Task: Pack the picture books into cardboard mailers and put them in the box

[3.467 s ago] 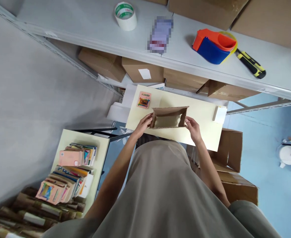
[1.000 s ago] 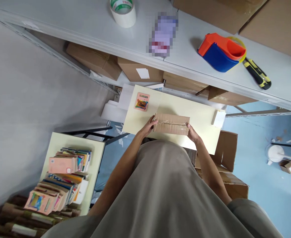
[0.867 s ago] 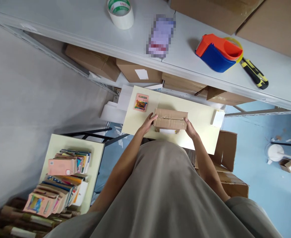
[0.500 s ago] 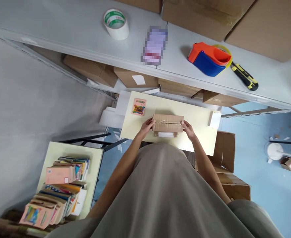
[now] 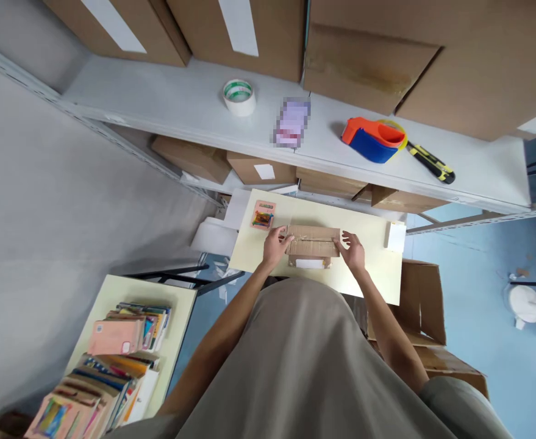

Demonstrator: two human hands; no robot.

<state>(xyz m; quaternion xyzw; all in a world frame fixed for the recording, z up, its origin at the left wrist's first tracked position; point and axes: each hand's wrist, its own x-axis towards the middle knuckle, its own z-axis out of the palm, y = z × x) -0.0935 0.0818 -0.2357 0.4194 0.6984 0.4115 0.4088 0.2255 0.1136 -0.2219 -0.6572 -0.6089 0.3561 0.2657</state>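
A small brown cardboard box (image 5: 313, 249) lies on the cream table (image 5: 372, 274) in front of my body. Along the middle of its top runs a seam, with what looks like clear tape. At its left end is my left hand (image 5: 275, 249), its thumb on the top by the seam and its fingers apart at the edge. My right hand (image 5: 352, 252) touches the right end with its thumb, the other fingers spread away from the cardboard. On the near side, a brown piece bearing a white label (image 5: 310, 264) shows below the box. A pink booklet (image 5: 263, 214) lies at the table's far left.
A grey shelf (image 5: 158, 110) beyond the table bears a tape roll (image 5: 240, 100), a blurred-out phone (image 5: 291, 123), an orange-blue tape dispenser (image 5: 374, 140), a utility knife (image 5: 432, 163) and large cartons (image 5: 249, 36). Stacked books (image 5: 116, 335) stand lower left; open cartons (image 5: 421, 305) stand right.
My hands have loosened from the box's ends: the thumbs now lie on its top and the right fingers have spread. The view has tilted up, showing more of the shelf.
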